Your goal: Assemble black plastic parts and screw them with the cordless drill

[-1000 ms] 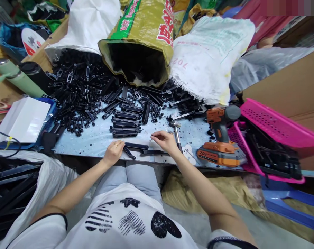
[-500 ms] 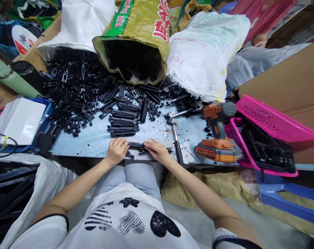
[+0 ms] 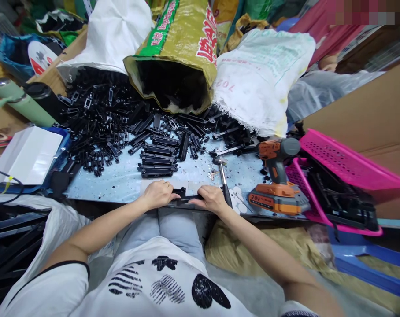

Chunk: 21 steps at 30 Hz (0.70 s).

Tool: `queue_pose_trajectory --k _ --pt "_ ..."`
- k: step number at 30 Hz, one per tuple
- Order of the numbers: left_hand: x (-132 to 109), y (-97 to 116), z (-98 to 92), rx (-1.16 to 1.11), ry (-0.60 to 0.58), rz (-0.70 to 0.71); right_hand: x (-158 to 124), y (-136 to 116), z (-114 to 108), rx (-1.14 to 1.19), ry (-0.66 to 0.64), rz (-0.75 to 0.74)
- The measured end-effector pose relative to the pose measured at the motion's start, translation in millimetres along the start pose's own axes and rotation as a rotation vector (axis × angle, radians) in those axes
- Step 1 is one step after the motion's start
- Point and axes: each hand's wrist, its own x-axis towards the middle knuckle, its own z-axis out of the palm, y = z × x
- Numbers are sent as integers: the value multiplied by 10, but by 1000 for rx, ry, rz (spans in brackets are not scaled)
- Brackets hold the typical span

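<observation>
At the front edge of the table, my left hand (image 3: 158, 194) is closed with thumb and fingers on a long black plastic part (image 3: 183, 193). My right hand (image 3: 211, 198) grips the right end of black plastic at the same spot; whether this is one piece or two joined ones I cannot tell. Fingers cover both ends. Just beyond my hands lies a stack of similar long black parts (image 3: 158, 160), side by side. Right of my right hand lies a hammer (image 3: 224, 178), its dark handle pointing towards me, with several white discs (image 3: 238, 198) beside it.
An orange cordless drill (image 3: 275, 185) stands on the right, near a pink basket (image 3: 352, 165) of black parts. A heap of small black parts (image 3: 97, 119) covers the back left. Behind it are an open yellow sack (image 3: 176, 44) and a white sack (image 3: 253, 75).
My hands have turned the black part and drawn slightly nearer the table edge, thumbs now showing below it. My right hand has shifted right. The whole view has tipped slightly.
</observation>
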Motion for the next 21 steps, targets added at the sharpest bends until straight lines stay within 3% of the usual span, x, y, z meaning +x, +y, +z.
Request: queue_pose_trajectory --k 4,7,9,12,14,16,18,21 --pt "-284 258 -419 -391 151 108 43 -299 -507 561 -43 -300" --pt "-497 523 -632 -707 240 133 26 -667 -611 966 -41 -329" --pt "-570 683 -654 -824 357 132 29 -978 -450 1179 78 -221" --pt "-591 834 -535 -832 654 125 144 -1419 -28 1382 469 -37" --pt "-573 823 -401 -703 776 123 327 -1541 208 1385 682 93" --pt "-541 684 -249 -466 804 123 591 -1416 334 1279 670 208" --pt "-490 426 -88 -182 759 90 902 -1053 372 1058 518 346" --pt "-384 -32 124 98 501 -16 1327 -340 381 598 470 784"
